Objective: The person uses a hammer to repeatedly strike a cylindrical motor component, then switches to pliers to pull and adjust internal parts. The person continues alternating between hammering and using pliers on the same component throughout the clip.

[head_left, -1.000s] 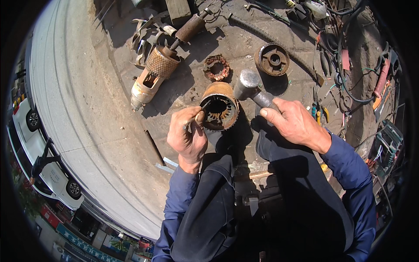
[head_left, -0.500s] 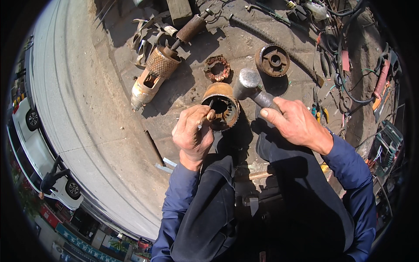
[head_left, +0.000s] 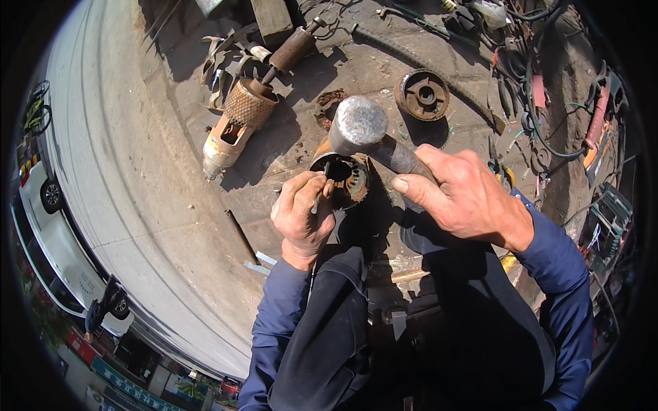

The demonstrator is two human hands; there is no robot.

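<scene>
My left hand (head_left: 301, 214) pinches a thin metal punch (head_left: 316, 204), one end of it reaching to the open mouth of a rusty cylindrical motor housing (head_left: 357, 188). Slots line the inside of this housing, which lies between my knees and the hammer. My right hand (head_left: 473, 198) is wrapped round the handle of a hammer (head_left: 358, 123). The thick round steel hammer head is held above the housing and hides its upper part. Beyond it lies a rusty ring of copper-coloured segments (head_left: 326, 108), partly covered by the hammer head.
A round rusty end cover (head_left: 425, 96) lies ahead on the right. To the left rests a textured motor body (head_left: 248, 106) with a cylinder on a shaft (head_left: 293, 51). Pliers, cables and a red-handled tool (head_left: 601, 120) crowd the right side. A white car (head_left: 65, 253) stands across the road.
The hammer has risen toward me, so its head looks larger and covers part of the ring. My left hand keeps its pinch on the punch at the housing.
</scene>
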